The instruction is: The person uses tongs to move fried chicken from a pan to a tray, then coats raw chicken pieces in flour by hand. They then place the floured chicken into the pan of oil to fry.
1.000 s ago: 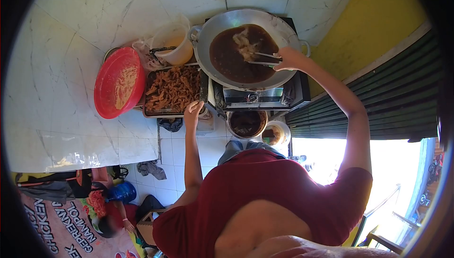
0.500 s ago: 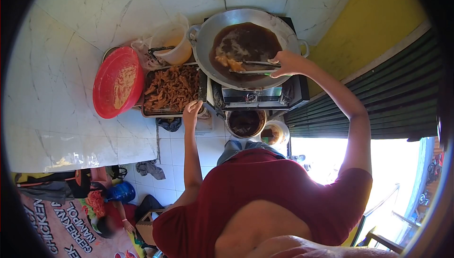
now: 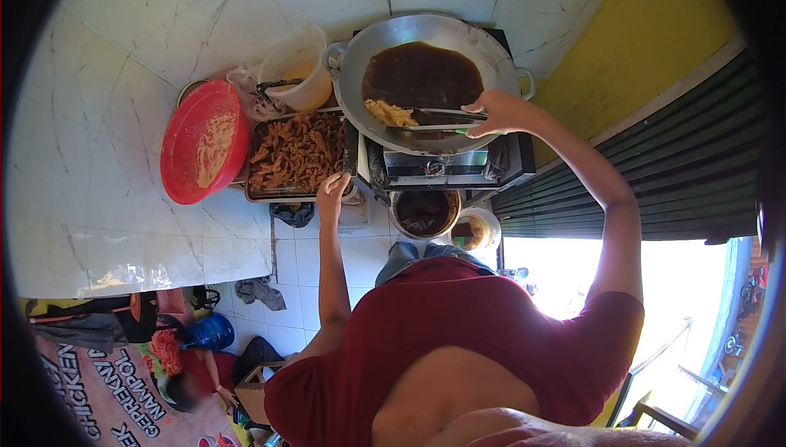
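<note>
Metal tongs (image 3: 446,111) are in my right hand (image 3: 497,111), over the right side of a wide wok (image 3: 503,58). At their tips, near the wok's left wall, is a golden battered fried piece (image 3: 389,113). Dark brown oil (image 3: 426,74) lies in the wok, which sits on a gas stove (image 3: 434,164). My left hand (image 3: 333,187) rests at the front right corner of a tray (image 3: 286,198) heaped with brown fried pieces (image 3: 296,152). Its fingers are curled together, and what they hold, if anything, is hidden.
Left of the tray, a red basin (image 3: 176,148) with pale batter residue leans tilted. A translucent bucket (image 3: 315,91) stands behind the tray. Below the stove are a pot of dark liquid (image 3: 426,211) and a white bucket (image 3: 487,230). Another person (image 3: 201,377) is at lower left.
The tongs have brought the fried piece up out of the oil, slightly left, onto the wok's side. The oil surface is calmer. My left hand has stayed in place.
</note>
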